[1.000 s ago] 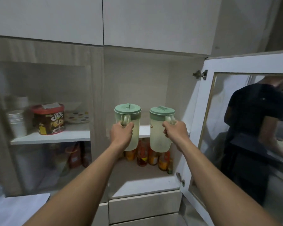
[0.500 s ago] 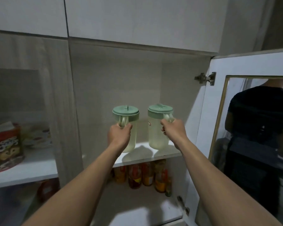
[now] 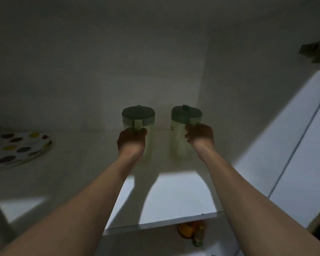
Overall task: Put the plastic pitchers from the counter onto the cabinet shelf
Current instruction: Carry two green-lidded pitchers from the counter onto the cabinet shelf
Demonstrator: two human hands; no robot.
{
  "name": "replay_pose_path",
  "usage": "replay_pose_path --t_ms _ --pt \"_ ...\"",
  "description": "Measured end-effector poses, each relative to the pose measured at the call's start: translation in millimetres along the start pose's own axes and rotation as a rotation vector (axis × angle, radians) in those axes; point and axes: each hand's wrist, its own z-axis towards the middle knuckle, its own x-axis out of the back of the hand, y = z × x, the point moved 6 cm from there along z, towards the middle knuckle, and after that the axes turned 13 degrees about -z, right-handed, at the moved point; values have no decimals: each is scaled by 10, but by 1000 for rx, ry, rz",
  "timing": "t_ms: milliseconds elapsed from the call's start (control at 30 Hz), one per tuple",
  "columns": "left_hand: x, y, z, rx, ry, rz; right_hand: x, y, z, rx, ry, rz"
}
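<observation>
Two pale plastic pitchers with green lids stand side by side deep on the white cabinet shelf, near its back wall. My left hand grips the handle of the left pitcher. My right hand holds the handle of the right pitcher. Both pitchers are upright, and their bases look level with the shelf, though the dim light hides whether they touch it. Both forearms reach in over the shelf's front edge.
A white plate with coloured dots lies on the shelf at the left. The open cabinet door stands at the right, with a hinge above it. Bottles sit on the lower shelf beneath the front edge.
Both hands have carried the pitchers from in front of the shelf to deep inside the cabinet. The view has moved in close, and it is now darker.
</observation>
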Motion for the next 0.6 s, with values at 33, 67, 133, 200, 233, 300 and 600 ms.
replay_pose_path --t_ms 33,67,133,200,233,300,600 --pt "-79 -75 125 2 -1 -2 -64 81 147 -17 -9 14" --pt "-154 -141 252 -3 -4 -11 -123 147 295 -19 -18 25" --pt "-297 -256 472 -12 -3 -14 -220 229 521 2 -32 38" --pt "-442 -342 658 -6 5 -14 -309 296 731 8 -29 48" --pt "-508 -363 737 -3 13 -22 -358 322 826 2 -33 59" --pt "-617 -368 847 3 18 -30 -457 358 965 -7 -50 70" --pt "-894 -400 1265 29 9 25 -647 413 1381 26 -39 0"
